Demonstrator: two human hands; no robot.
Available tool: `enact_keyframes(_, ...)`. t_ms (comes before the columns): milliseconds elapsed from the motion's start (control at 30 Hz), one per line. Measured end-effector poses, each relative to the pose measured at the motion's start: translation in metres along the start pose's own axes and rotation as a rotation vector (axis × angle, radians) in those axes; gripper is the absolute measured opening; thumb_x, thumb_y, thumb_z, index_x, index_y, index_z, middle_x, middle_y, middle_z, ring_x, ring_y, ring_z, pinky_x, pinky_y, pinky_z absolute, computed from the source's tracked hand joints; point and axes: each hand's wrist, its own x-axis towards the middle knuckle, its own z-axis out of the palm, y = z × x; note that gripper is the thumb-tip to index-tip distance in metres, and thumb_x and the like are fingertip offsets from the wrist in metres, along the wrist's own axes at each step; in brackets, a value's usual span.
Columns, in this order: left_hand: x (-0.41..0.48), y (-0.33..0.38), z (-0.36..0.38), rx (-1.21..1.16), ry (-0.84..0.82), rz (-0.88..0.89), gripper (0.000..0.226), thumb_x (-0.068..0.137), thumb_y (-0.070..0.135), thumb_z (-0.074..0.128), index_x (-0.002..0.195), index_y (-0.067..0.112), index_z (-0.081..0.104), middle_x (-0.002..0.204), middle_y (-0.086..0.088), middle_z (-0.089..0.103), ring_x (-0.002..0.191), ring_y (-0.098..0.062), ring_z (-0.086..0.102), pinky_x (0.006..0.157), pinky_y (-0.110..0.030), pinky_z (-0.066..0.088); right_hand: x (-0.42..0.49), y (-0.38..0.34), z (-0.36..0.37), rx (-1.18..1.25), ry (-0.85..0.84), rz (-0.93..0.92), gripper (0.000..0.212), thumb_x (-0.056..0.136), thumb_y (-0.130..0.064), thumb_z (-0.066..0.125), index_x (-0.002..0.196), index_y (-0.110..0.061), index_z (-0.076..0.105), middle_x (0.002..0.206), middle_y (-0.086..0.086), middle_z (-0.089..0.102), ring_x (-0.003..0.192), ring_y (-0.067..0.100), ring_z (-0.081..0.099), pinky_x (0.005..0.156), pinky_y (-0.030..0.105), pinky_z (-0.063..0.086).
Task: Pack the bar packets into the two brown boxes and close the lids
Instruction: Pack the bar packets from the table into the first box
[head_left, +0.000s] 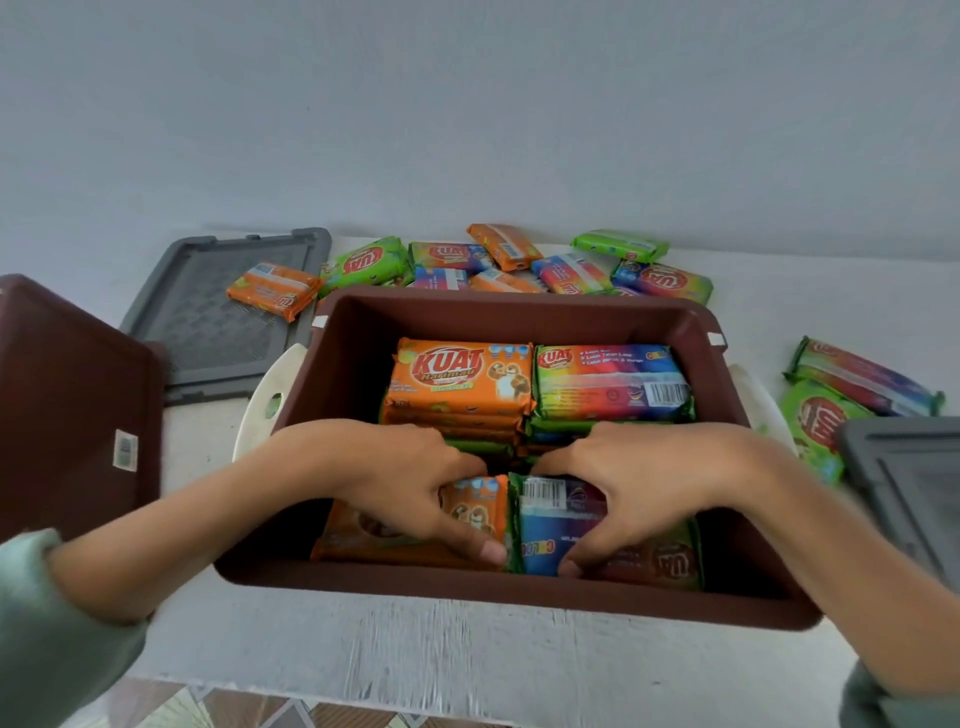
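Head view: left hand (415, 493) and right hand (639, 499) grip an orange packet (480, 506) and a rainbow packet (545, 540), seating them in the brown box (509, 304); next likely means reaching the loose packets (566, 273) beyond.

Left grip (410, 488), right grip (639, 493) on packets (543, 543)

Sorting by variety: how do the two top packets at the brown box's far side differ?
Colour: the orange packet on the left is mostly orange; the rainbow packet on the right runs green, red, blue. Print: the orange packet shows a large logo and cartoon figures; the rainbow packet shows text lines and a barcode. Both lie flat atop stacks, side by side in the brown box.
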Motion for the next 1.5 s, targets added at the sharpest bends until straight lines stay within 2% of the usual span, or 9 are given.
enact_keyframes(233, -0.006, 0.008, -0.029, -0.130, -0.002, 0.104, 0.061, 0.079, 0.060, 0.047, 0.134, 0.034, 0.040, 0.126, 0.018, 0.054, 0.110, 0.004, 0.052, 0.094, -0.013, 0.044, -0.031, 0.008, -0.013, 0.108, 0.224, -0.029, 0.068, 0.081, -0.048, 0.062, 0.141, -0.029, 0.035, 0.135, -0.010, 0.050, 0.117, 0.005, 0.050, 0.098, 0.026, 0.045)
enact_keyframes(500, 0.001, 0.049, -0.113, -0.227, 0.498, 0.423, 0.032, 0.075, 0.057, 0.053, 0.098, 0.038, 0.064, 0.091, 0.015, 0.070, 0.087, 0.001, 0.066, 0.079, -0.015, 0.050, -0.101, 0.064, -0.041, 0.287, 0.653, 0.074, 0.053, 0.075, -0.044, 0.066, 0.125, -0.040, 0.052, 0.104, -0.019, 0.062, 0.096, -0.008, 0.055, 0.076, 0.002, 0.041)
enact_keyframes(600, 0.035, 0.074, -0.131, -0.179, 0.517, 0.444, 0.029, 0.077, 0.056, 0.055, 0.097, 0.038, 0.064, 0.092, 0.018, 0.069, 0.088, 0.005, 0.064, 0.079, -0.016, 0.049, -0.119, 0.104, -0.042, 0.326, 0.734, 0.161, 0.045, 0.075, -0.041, 0.068, 0.118, -0.041, 0.056, 0.102, -0.018, 0.065, 0.095, -0.009, 0.056, 0.076, 0.005, 0.044)
enact_keyframes(733, 0.100, 0.093, -0.151, -0.116, 0.567, 0.434, 0.020, 0.086, 0.033, 0.062, 0.101, 0.021, 0.067, 0.095, 0.013, 0.068, 0.090, -0.001, 0.063, 0.076, -0.004, 0.044, -0.125, 0.166, -0.030, 0.363, 0.766, 0.291, 0.044, 0.079, -0.038, 0.068, 0.120, -0.040, 0.054, 0.112, -0.011, 0.063, 0.101, 0.000, 0.056, 0.077, 0.010, 0.043)
enact_keyframes(833, 0.153, 0.085, -0.166, 0.019, 0.564, 0.313, 0.031, 0.087, 0.032, 0.060, 0.114, 0.017, 0.061, 0.112, 0.000, 0.062, 0.107, -0.015, 0.057, 0.087, -0.016, 0.041, -0.117, 0.216, -0.012, 0.378, 0.746, 0.373, 0.048, 0.083, -0.032, 0.065, 0.127, -0.038, 0.048, 0.122, -0.003, 0.057, 0.107, 0.010, 0.051, 0.081, 0.019, 0.037)
enact_keyframes(967, 0.201, 0.051, -0.178, 0.219, 0.352, 0.078, 0.063, 0.086, 0.038, 0.060, 0.141, 0.023, 0.033, 0.142, -0.008, 0.034, 0.129, -0.023, 0.034, 0.106, -0.031, 0.028, -0.102, 0.271, 0.018, 0.348, 0.626, 0.470, 0.054, 0.086, -0.026, 0.062, 0.134, -0.039, 0.040, 0.123, 0.005, 0.050, 0.112, 0.018, 0.046, 0.083, 0.024, 0.031)
enact_keyframes(1200, 0.227, 0.018, -0.166, 0.192, 0.199, 0.101, 0.086, 0.078, 0.045, 0.066, 0.140, 0.046, 0.008, 0.156, 0.005, 0.001, 0.144, -0.016, 0.000, 0.116, -0.039, 0.008, -0.094, 0.307, 0.043, 0.433, 0.583, 0.493, 0.063, 0.080, -0.030, 0.069, 0.134, -0.042, 0.039, 0.115, 0.001, 0.041, 0.110, 0.018, 0.042, 0.088, 0.024, 0.036)
enact_keyframes(1400, 0.233, 0.013, -0.162, 0.228, 0.264, 0.120, 0.079, 0.080, 0.047, 0.062, 0.139, 0.048, 0.009, 0.155, 0.006, 0.003, 0.144, -0.017, 0.001, 0.116, -0.040, 0.009, -0.085, 0.305, 0.039, 0.395, 0.577, 0.466, 0.063, 0.084, -0.024, 0.066, 0.137, -0.039, 0.036, 0.113, -0.003, 0.041, 0.110, 0.017, 0.043, 0.094, 0.035, 0.043)
enact_keyframes(1500, 0.235, 0.010, -0.165, 0.288, 0.367, 0.135, 0.068, 0.080, 0.049, 0.061, 0.140, 0.041, 0.029, 0.151, 0.005, 0.021, 0.138, -0.017, 0.022, 0.110, -0.035, 0.023, -0.080, 0.304, 0.039, 0.368, 0.590, 0.488, 0.063, 0.087, -0.022, 0.062, 0.140, -0.038, 0.032, 0.123, 0.000, 0.043, 0.114, 0.018, 0.043, 0.094, 0.037, 0.043)
